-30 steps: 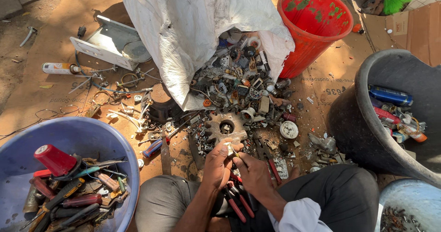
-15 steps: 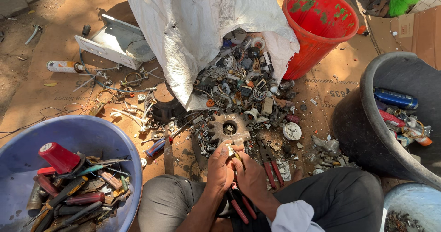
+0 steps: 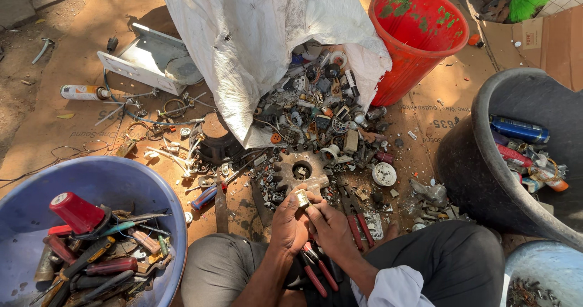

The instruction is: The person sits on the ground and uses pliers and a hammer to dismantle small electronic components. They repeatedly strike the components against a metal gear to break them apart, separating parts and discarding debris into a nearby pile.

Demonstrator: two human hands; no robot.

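My left hand and my right hand meet over my lap, both pinching a small brass-coloured metal piece between the fingertips. Red-handled pliers lie under my hands on my dark trousers. Just beyond the fingers a rusty toothed gear rests on the ground at the edge of a scrap metal pile. That pile spills out of a white sack.
A blue tub of screwdrivers and a red cap sits at my left knee. A red bucket stands beyond the pile, a dark grey tub with spray cans at the right. A white metal bracket, wires and a tube lie on the left.
My hands have stayed together on the small brass piece, shifting slightly while turning it. The view has drifted a little to the right.
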